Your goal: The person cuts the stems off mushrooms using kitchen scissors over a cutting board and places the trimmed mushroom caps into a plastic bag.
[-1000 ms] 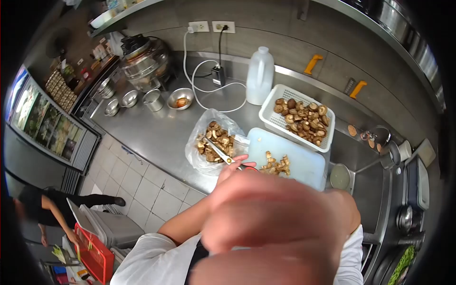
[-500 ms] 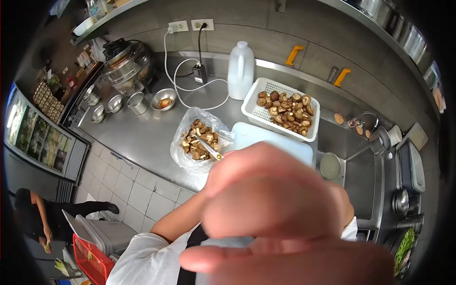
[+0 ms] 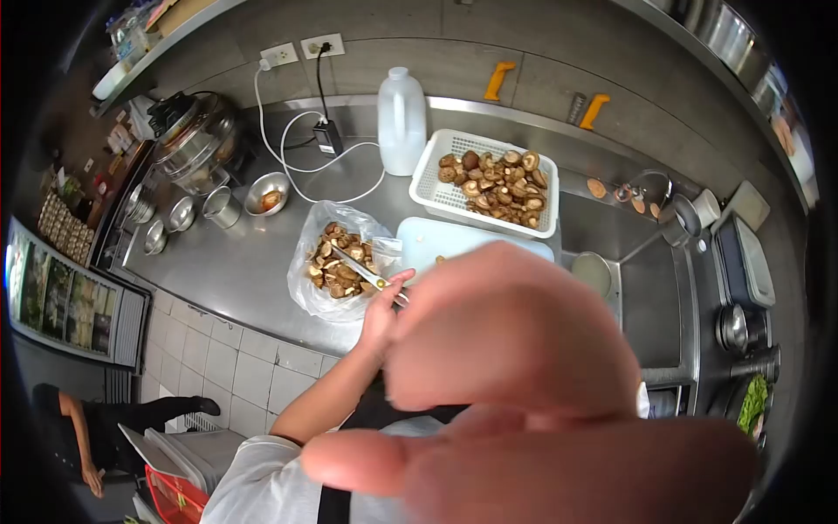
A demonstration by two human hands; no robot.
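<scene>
My left hand [image 3: 381,316] is closed around the handle end of a pair of scissors [image 3: 360,266]. Their metal blades reach over a clear plastic bag [image 3: 307,299] filled with cut brown mushrooms [image 3: 335,281]. Very near the camera, my right hand [image 3: 515,349] looms large and blurred, hiding much of the lower middle; how its fingers close cannot be made out. Partly behind it lies a pale blue cutting board [image 3: 454,237] with small scraps on it. A white perforated basket [image 3: 428,188] of whole mushrooms [image 3: 502,188] stands behind the board.
A translucent jug [image 3: 401,127] stands beside the basket. White and black cords [image 3: 288,162] cross the steel counter [image 3: 209,271]. Metal bowls [image 3: 267,194] line its left part; a sink [image 3: 650,301] is at right. A person in dark clothes [image 3: 78,437] is at lower left.
The view has shifted, so the counter items appear farther left. My left hand and the scissors' handle end have come out from behind my right hand, which stays close to the camera.
</scene>
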